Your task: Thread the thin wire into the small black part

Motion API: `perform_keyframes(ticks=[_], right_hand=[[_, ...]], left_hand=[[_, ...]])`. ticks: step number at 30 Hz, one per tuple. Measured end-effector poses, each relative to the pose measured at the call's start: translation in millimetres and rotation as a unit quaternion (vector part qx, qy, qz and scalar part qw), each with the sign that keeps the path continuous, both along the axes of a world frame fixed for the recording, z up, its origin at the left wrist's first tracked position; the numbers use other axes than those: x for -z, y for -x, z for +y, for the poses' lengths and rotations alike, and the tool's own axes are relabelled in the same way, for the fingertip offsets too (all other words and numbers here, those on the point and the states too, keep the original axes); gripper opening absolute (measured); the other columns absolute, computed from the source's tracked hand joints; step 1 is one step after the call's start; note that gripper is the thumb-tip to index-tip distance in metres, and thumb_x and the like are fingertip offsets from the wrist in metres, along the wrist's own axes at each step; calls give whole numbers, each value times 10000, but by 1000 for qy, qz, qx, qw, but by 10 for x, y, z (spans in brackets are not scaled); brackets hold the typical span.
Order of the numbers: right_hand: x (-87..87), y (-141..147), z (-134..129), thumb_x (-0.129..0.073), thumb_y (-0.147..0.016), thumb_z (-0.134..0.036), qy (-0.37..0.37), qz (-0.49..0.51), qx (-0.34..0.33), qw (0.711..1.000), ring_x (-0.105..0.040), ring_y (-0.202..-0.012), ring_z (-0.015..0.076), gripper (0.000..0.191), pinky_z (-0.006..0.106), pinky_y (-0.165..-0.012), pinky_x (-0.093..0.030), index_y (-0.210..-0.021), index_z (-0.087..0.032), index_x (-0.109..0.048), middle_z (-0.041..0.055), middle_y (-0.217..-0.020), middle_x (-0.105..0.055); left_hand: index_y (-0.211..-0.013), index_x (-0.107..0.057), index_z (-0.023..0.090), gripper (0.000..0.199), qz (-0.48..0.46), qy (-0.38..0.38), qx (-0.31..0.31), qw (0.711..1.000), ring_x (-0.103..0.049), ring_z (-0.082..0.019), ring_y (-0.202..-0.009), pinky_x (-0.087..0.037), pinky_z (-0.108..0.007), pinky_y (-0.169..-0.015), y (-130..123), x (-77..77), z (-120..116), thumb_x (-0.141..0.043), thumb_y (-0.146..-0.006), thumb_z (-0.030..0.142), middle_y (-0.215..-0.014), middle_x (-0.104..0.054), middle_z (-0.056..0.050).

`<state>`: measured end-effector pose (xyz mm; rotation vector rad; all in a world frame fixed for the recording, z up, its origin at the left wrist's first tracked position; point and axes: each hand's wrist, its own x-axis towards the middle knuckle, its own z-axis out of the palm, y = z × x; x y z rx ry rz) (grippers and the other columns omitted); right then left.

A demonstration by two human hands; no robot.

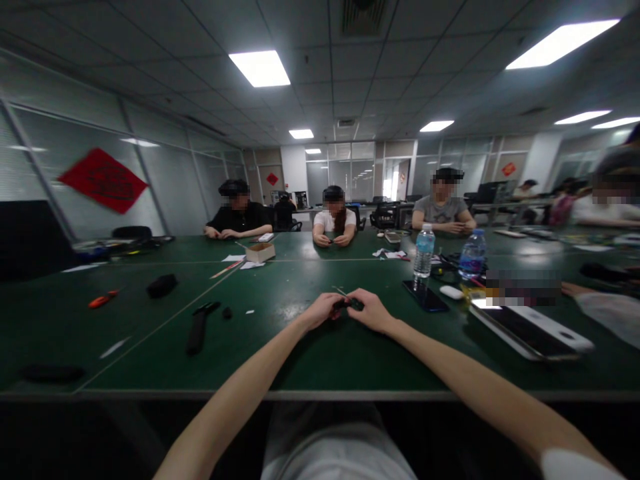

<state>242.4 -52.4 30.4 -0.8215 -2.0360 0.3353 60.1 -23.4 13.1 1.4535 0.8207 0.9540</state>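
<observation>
My left hand (320,311) and my right hand (367,311) meet above the green table mat (280,347). Both grip a small black object (354,304), which is partly hidden by my fingers and too small to identify. A thin metal rod (340,291) sticks out from it at the top left. Left of my hands lie a small black piece (227,313) and a long black strap-like item (197,328). To the right, a dark smartphone (425,296) lies flat, nearer my right hand than a white computer mouse (451,292).
A large white-framed phone (530,332) lies at right, by a co-worker's forearm (600,313). Water bottles (424,251) stand behind. An orange-handled tool (103,299), a black pouch (162,286) and a cardboard box (260,252) lie left and ahead. Several co-workers sit opposite.
</observation>
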Motion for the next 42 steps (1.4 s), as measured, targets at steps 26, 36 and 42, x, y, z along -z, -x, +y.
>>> perform_keyframes(ticks=[26,36,42], right_hand=[[-9,57,-28,-614,-759,-341,18,11,48,999,-542,-787,155,203,260,-734,-396,-890,-186,-610,19,-856,-613],[21,28,52,-605,-737,-436,58,10,32,998,-523,-714,137,288,230,-654,-371,-863,-178,-613,-4,-794,-619],[24,44,22,-575,-768,-430,53,5,29,998,-532,-735,139,278,238,-670,-377,-872,-174,-614,8,-816,-621]], left_hand=[[-693,-494,143,567,19,95,38,995,-297,-42,-372,-169,-184,-380,-17,-107,-110,-387,-723,699,-513,-393,46],[-670,-467,150,451,9,39,10,999,-281,-36,-358,-149,-178,-370,-50,-86,-159,-494,-736,595,-493,-344,69],[-610,-462,148,445,14,20,-21,999,-310,-42,-338,-175,-185,-357,-16,-83,-120,-485,-749,570,-468,-367,56]])
